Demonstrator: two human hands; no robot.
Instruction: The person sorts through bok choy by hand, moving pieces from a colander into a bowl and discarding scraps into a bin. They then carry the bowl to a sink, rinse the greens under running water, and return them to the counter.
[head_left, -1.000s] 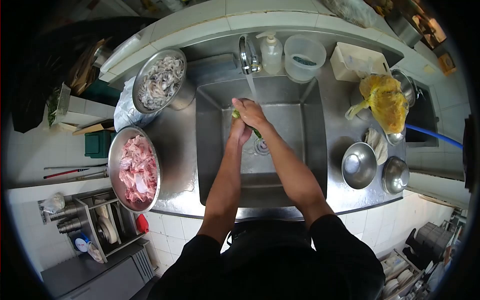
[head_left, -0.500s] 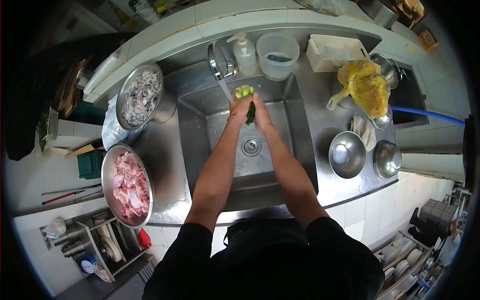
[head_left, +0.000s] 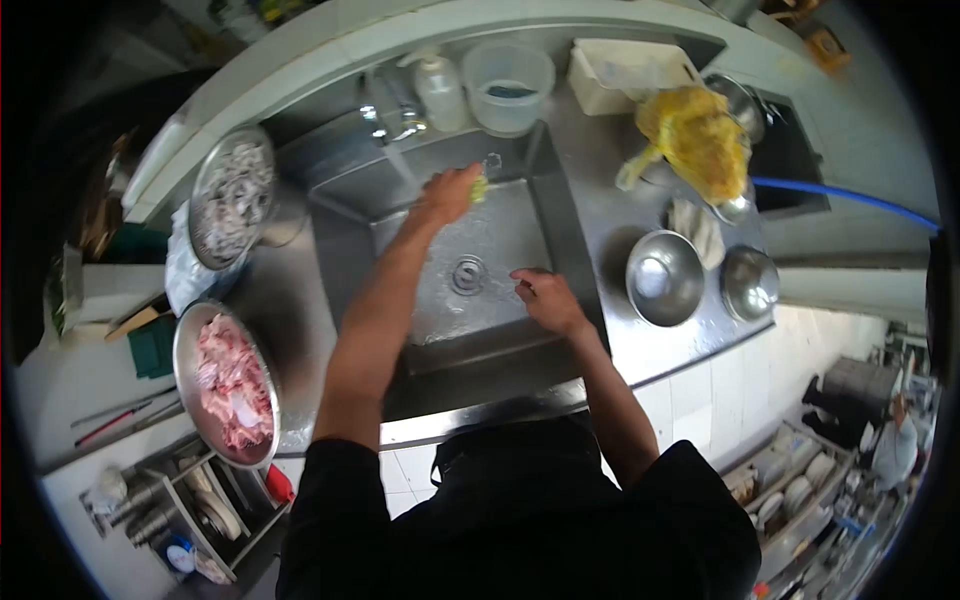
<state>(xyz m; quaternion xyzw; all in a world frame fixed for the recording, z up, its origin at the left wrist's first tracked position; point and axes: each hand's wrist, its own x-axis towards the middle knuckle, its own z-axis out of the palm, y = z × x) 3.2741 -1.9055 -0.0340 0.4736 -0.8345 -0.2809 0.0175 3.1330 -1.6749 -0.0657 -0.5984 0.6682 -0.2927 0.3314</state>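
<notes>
My left hand (head_left: 450, 194) is closed round a green vegetable bunch (head_left: 479, 189) under the faucet (head_left: 390, 120), over the back of the steel sink (head_left: 560, 220). Pale green stem ends show at its right side; the leafy part is hidden. Lower down, above the sink's right half, my right hand (head_left: 548, 299) is apart from the bunch, its index finger stretched out to the left and the other fingers loosely bent. Nothing shows in it. Between the hands lies the round drain (head_left: 467, 275).
Left of the sink stand bowls of squid (head_left: 236, 200) and raw meat (head_left: 235, 385). A soap bottle (head_left: 438, 92) and plastic tub (head_left: 508, 88) stand behind it. At right are a yellow bag (head_left: 695, 140), steel bowls (head_left: 665, 278) and a cloth (head_left: 697, 230). Another person (head_left: 893, 452) is far right.
My hands have parted. The left keeps the bunch near the faucet, while the right has let go and moved down toward the front right. The whole view has shifted.
</notes>
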